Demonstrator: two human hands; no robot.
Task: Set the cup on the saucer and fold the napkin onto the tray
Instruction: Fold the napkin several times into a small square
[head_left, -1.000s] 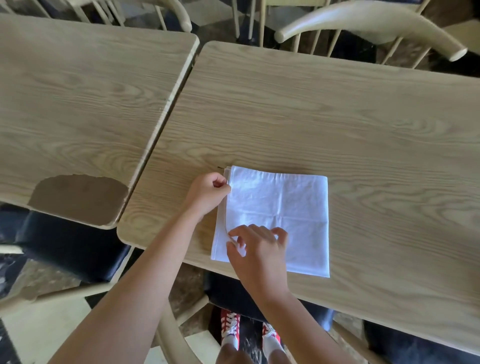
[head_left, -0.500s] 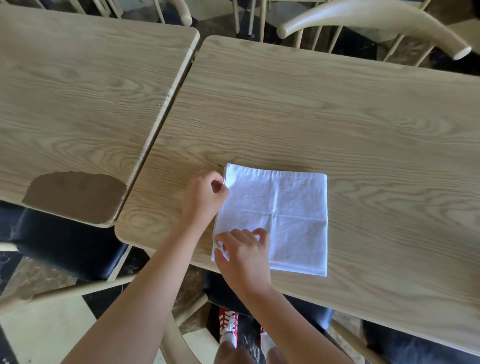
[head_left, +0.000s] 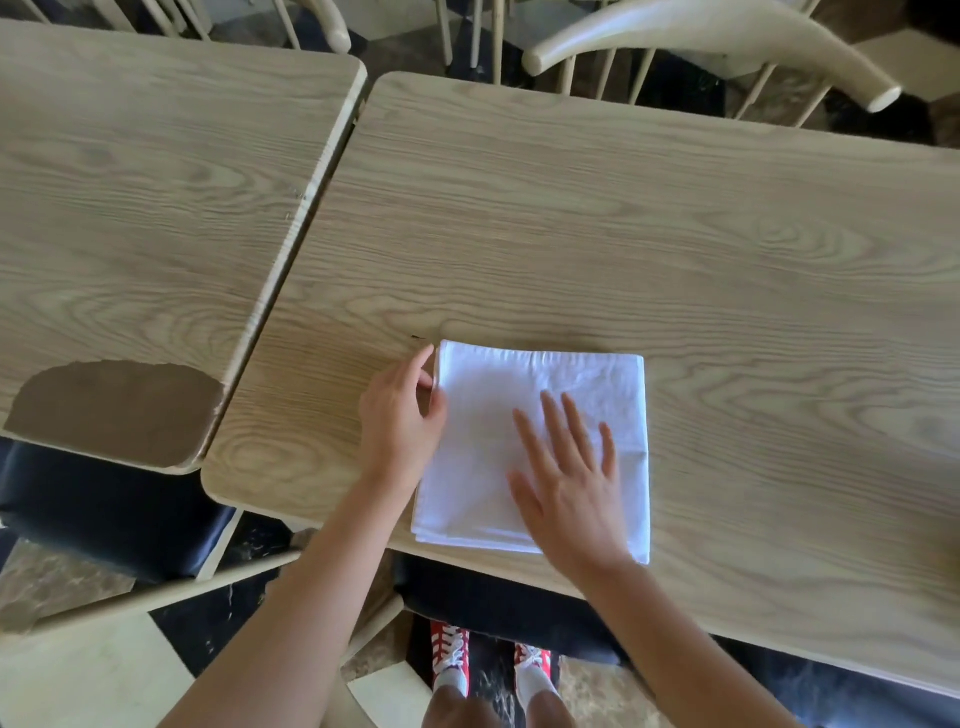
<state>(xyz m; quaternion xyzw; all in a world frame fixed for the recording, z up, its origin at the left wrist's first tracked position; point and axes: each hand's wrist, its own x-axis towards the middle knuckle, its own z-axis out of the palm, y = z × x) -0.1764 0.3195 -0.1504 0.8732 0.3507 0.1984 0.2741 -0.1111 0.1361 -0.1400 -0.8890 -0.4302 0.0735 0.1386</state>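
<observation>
A folded white napkin (head_left: 540, 410) lies flat on the wood-grain table (head_left: 675, 249)

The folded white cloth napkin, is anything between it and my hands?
Nothing visible. The right hand lies flat on the folded white cloth napkin, and the left hand touches its left edge. No tray is in view.
</observation>
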